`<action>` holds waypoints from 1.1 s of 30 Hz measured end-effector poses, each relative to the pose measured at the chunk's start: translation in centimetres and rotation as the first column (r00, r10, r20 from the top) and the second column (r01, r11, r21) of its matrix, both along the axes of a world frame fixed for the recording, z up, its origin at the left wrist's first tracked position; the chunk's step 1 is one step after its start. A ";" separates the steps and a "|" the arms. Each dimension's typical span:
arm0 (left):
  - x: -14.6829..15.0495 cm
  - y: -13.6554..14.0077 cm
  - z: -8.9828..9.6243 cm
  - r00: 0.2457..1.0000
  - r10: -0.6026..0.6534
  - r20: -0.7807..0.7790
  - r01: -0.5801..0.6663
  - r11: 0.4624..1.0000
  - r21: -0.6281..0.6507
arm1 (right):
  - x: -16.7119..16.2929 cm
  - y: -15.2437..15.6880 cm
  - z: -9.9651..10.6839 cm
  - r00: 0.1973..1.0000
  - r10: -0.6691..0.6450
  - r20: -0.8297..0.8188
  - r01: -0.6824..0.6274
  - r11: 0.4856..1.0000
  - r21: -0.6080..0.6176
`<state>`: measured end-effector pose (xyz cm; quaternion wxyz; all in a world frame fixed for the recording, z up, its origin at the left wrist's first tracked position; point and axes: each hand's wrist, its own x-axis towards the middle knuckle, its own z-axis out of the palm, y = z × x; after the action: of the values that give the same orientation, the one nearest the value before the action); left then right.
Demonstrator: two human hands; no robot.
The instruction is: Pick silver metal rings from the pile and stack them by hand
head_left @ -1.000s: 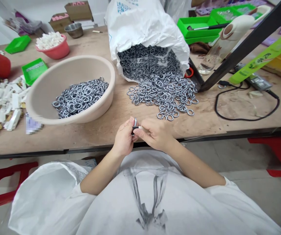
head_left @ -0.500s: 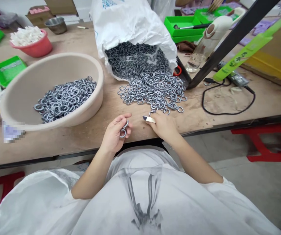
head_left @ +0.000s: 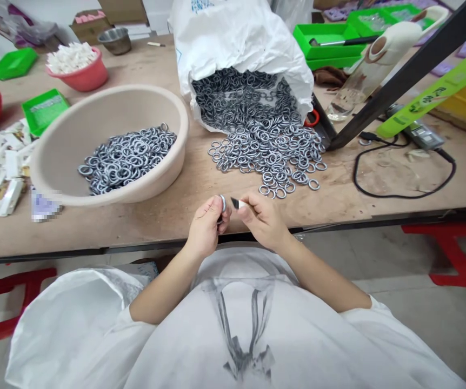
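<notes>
My left hand (head_left: 207, 224) is closed on a grey ring (head_left: 222, 203), held upright between thumb and fingers; part of a second ring may be hidden in the palm. Facing it, my right hand (head_left: 263, 219) grips a small white-handled blade (head_left: 235, 203), its dark tip close to the ring but apart from it. Beyond both hands, a pile of grey rings (head_left: 271, 148) spills out of a white sack (head_left: 241, 43) lying on its side. To the left, a beige basin (head_left: 50, 162) holds many more of these rings (head_left: 131, 156).
Along the left lie white pieces (head_left: 1, 162), a green tray (head_left: 46, 111) and a pink bowl (head_left: 91, 73). A dark metal bar (head_left: 395, 81) slants up on the right, beside a clear bottle (head_left: 363, 75) and a looped black cable (head_left: 399, 194). The table's front edge runs just below my hands.
My right hand has left the edge of the ring pile and come toward my left hand with the blade. My left hand has closed and turned, bringing one ring upright. The view has shifted left.
</notes>
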<state>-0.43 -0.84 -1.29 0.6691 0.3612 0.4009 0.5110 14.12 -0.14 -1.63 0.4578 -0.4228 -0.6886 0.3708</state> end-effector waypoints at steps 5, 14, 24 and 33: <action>0.1 -0.2 0.9 0.997 -0.027 0.076 0.031 0.998 -0.057 | 0.8 -0.7 0.9 0.960 -0.015 0.279 -0.045 0.977 0.208; -0.4 -1.1 1.4 0.958 -0.265 0.112 0.268 0.963 -0.011 | 2.5 1.5 0.0 0.912 -0.200 0.358 0.207 0.978 0.018; -2.1 1.3 0.4 0.994 -0.110 -0.006 0.108 0.984 -0.143 | 4.7 3.0 -1.3 0.633 -0.278 0.722 0.368 0.929 0.035; 0.7 0.0 -0.8 0.998 0.055 0.012 -0.054 0.997 -0.064 | -2.1 -0.4 -0.6 0.877 -0.041 -0.480 -0.203 0.872 -0.445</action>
<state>0.27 -0.82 -2.14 0.6687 0.3254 0.4221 0.5185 12.06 -0.53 -2.19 0.4756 -0.3894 -0.4584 0.6420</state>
